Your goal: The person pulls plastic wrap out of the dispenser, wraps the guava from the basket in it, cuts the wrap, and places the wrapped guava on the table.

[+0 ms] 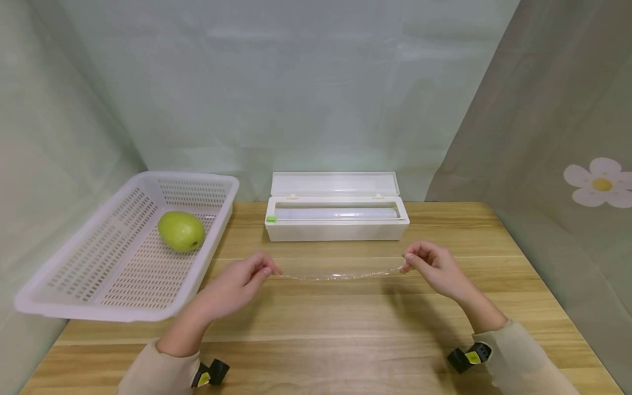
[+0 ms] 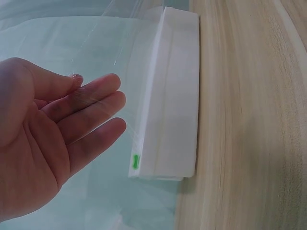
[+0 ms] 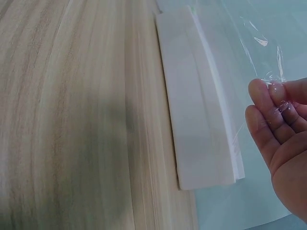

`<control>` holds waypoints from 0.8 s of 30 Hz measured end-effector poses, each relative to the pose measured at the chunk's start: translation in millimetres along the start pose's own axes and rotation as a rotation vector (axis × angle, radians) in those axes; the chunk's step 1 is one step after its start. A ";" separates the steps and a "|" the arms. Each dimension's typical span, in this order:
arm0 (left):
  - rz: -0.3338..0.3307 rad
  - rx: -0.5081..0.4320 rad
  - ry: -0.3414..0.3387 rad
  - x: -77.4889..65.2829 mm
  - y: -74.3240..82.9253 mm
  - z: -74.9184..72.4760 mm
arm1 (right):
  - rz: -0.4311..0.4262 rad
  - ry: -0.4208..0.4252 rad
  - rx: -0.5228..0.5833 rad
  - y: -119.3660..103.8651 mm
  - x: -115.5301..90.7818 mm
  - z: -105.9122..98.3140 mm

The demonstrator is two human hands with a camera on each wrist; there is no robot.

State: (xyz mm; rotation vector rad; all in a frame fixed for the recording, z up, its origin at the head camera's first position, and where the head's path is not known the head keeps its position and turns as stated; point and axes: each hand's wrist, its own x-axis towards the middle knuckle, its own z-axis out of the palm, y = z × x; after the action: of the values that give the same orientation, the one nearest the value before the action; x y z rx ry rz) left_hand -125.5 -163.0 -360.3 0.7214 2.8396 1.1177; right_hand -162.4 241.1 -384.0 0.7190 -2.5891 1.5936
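A sheet of clear plastic wrap (image 1: 340, 276) stretches between both hands, its near edge sagging a little. My left hand (image 1: 242, 285) pinches one corner between thumb and index finger; in the left wrist view the other fingers of the left hand (image 2: 62, 115) are spread loosely. The other corner is pinched by my right hand (image 1: 436, 269), and wrap bunches at the fingertips (image 3: 276, 91). Just beyond the hands stands a white wrap dispenser box (image 1: 336, 232), lid (image 1: 336, 184) raised, with a roll (image 1: 336, 213) inside and a green slider (image 1: 271, 219) at its left end.
To the left, a white plastic basket (image 1: 204, 274) with slotted walls holds a green mango-like fruit (image 1: 181, 231). Everything stands on a wooden table (image 1: 336, 351). Pale curtains (image 1: 321, 99) close off the back and sides.
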 end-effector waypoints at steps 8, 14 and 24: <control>-0.011 -0.008 -0.044 1.4 -3.1 2.9 | 0.019 -0.020 -0.032 1.7 -1.7 0.8; -0.016 -0.011 -0.074 1.3 -2.7 4.7 | 0.061 -0.035 -0.031 3.3 -2.6 2.2; -0.027 -0.013 -0.108 -1.2 -6.7 8.3 | 0.073 -0.062 0.001 10.4 -5.2 6.6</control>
State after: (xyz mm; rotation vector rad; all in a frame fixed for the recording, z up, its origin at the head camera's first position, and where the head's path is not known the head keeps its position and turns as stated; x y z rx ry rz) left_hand -125.8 -162.4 -371.0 0.7170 2.7413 1.0590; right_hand -160.3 241.4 -397.2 0.6932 -2.6882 1.6180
